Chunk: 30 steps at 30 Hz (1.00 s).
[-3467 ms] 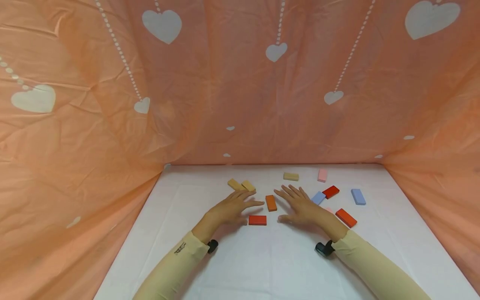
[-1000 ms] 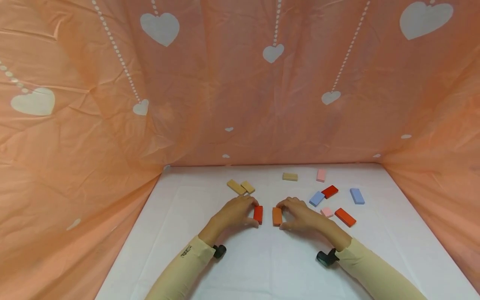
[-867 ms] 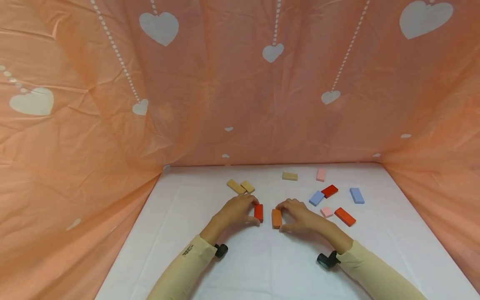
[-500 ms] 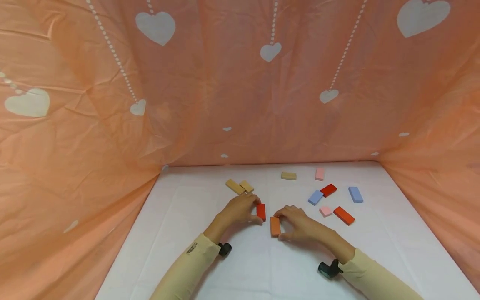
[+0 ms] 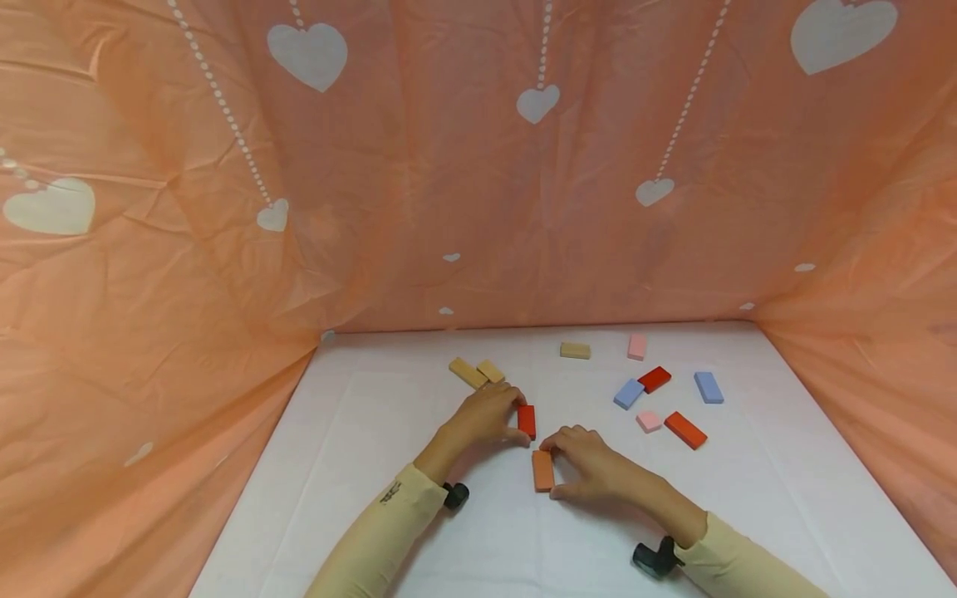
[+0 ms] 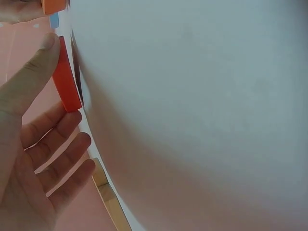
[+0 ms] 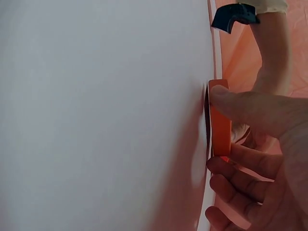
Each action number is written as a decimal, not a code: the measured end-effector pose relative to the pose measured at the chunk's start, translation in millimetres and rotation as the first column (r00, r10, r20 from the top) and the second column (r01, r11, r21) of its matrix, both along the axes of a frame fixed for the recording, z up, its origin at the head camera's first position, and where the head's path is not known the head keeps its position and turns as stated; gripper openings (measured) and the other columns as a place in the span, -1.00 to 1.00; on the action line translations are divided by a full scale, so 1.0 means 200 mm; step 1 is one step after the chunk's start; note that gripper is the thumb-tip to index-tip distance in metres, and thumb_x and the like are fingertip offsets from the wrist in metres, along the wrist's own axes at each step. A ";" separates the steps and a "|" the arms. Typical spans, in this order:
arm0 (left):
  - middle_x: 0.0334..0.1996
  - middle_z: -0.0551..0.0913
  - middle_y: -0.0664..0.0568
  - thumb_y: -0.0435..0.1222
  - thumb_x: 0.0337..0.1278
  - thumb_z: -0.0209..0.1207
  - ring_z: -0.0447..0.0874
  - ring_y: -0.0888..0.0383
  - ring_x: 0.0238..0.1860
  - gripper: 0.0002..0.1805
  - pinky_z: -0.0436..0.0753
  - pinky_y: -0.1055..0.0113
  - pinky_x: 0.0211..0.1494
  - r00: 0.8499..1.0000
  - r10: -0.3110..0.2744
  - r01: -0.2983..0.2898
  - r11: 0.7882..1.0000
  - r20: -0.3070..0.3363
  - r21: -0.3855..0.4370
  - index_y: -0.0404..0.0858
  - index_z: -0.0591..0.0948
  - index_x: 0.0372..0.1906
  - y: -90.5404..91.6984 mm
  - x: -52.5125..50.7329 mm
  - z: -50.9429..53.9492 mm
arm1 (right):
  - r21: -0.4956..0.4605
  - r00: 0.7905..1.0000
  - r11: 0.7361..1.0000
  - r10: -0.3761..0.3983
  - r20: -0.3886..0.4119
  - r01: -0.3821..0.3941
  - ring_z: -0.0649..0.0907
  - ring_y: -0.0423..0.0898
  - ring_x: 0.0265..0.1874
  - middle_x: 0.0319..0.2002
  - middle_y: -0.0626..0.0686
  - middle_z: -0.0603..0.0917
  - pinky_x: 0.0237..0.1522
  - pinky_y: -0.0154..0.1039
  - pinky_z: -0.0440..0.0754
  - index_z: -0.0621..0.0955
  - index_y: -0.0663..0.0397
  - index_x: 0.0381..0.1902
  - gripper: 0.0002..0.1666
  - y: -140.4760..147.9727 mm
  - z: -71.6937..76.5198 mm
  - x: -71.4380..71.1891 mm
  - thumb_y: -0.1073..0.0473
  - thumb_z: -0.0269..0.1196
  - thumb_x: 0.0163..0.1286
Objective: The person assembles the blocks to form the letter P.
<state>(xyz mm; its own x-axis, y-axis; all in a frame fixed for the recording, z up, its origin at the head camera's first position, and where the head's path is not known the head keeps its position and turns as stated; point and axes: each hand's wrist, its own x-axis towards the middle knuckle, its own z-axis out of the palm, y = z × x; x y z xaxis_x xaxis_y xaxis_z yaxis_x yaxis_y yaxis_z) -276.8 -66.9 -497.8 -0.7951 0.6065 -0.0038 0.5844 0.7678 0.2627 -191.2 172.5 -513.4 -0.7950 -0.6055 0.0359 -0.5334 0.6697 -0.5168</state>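
Observation:
Near the middle of the white table, my left hand [image 5: 482, 417] pinches a red block [image 5: 527, 422] by its two ends, thumb at the near end and fingertips at the far one. Closer to me and slightly to the right, an orange block [image 5: 542, 472] is pinched the same way by my right hand [image 5: 598, 467]. The two blocks are apart, both with their long sides pointing away from me. In the right wrist view the orange block [image 7: 221, 125] shows a thin dark shadow beside it; whether it touches the table I cannot tell.
Two tan blocks [image 5: 468, 373] lie just beyond my left hand. Farther back are another tan block [image 5: 575, 350] and a pink block [image 5: 636, 347]. On the right lie blue blocks [image 5: 709, 388], red blocks [image 5: 685, 430] and a small pink block [image 5: 649, 422]. An orange heart-print cloth [image 5: 478, 166] surrounds the table.
Earlier both hands hovered with spread fingers; since then they took hold of the blocks. The red block was turned lengthwise and slid right; the orange one came toward me and slightly left.

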 end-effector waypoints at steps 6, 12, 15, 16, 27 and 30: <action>0.18 0.69 0.04 0.18 0.03 0.59 0.57 0.04 0.37 -0.27 0.46 0.03 0.53 1.000 0.017 -0.016 0.999 0.006 -0.028 -0.14 0.66 0.20 0.01 0.00 0.00 | 0.035 1.000 0.999 -0.001 -0.016 0.002 0.57 -0.05 0.15 0.10 -0.11 0.65 0.30 0.11 0.53 0.63 0.03 0.25 -0.32 -0.02 0.00 0.02 -0.01 0.62 0.24; 0.21 0.69 0.01 0.16 0.05 0.59 0.56 -0.01 0.40 -0.27 0.48 0.02 0.51 1.000 0.009 -0.008 1.000 0.014 -0.015 -0.15 0.65 0.22 0.01 0.00 -0.01 | 0.017 1.000 1.000 -0.020 -0.005 0.020 0.56 -0.05 0.13 0.07 -0.10 0.64 0.29 0.14 0.53 0.61 0.04 0.26 -0.28 -0.02 0.00 0.04 -0.03 0.62 0.23; 0.21 0.69 0.03 0.14 0.04 0.60 0.56 -0.01 0.40 -0.25 0.50 0.06 0.50 1.000 0.011 -0.011 1.000 0.028 -0.013 -0.15 0.65 0.26 -0.01 0.00 -0.01 | -0.008 0.999 0.999 -0.039 0.000 0.039 0.57 -0.06 0.11 0.05 -0.11 0.64 0.29 0.13 0.54 0.60 0.04 0.25 -0.28 0.00 -0.01 0.04 -0.02 0.63 0.21; 0.21 0.69 0.04 0.14 0.04 0.60 0.57 0.00 0.39 -0.25 0.52 0.08 0.48 0.999 0.014 -0.014 1.000 0.035 -0.012 -0.15 0.65 0.27 -0.01 0.00 -0.01 | -0.014 0.999 0.999 -0.047 0.000 0.047 0.57 -0.06 0.11 0.04 -0.11 0.64 0.29 0.12 0.55 0.60 0.04 0.24 -0.29 0.00 -0.01 0.05 -0.02 0.63 0.21; 0.21 0.70 0.04 0.04 0.11 0.59 0.38 -0.12 0.57 -0.36 0.46 -0.02 0.54 0.998 0.005 -0.006 1.000 0.067 0.027 -0.16 0.68 0.22 -0.04 -0.01 -0.01 | -0.031 0.997 0.996 -0.080 -0.021 0.080 0.59 -0.09 0.07 0.02 -0.13 0.67 0.24 0.07 0.60 0.62 -0.01 0.16 -0.37 0.01 -0.01 0.06 -0.04 0.63 0.22; 0.18 0.71 0.05 0.04 0.10 0.60 0.52 -0.05 0.45 -0.35 0.51 0.04 0.49 0.997 -0.012 0.009 0.999 0.071 0.039 -0.16 0.68 0.22 -0.04 0.00 -0.02 | -0.024 0.996 0.996 -0.084 -0.025 0.084 0.59 -0.09 0.06 0.01 -0.12 0.68 0.23 0.07 0.60 0.63 -0.01 0.15 -0.38 0.00 -0.01 0.07 -0.02 0.63 0.22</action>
<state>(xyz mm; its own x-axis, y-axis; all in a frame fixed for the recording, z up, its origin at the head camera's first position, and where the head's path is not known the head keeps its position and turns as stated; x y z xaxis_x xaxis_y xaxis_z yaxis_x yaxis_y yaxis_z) -277.4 -74.2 -501.0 -0.7870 0.6158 -0.0368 0.5713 0.7500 0.3334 -177.4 172.0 -514.5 -0.8417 -0.5354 0.0705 -0.4894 0.7009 -0.5189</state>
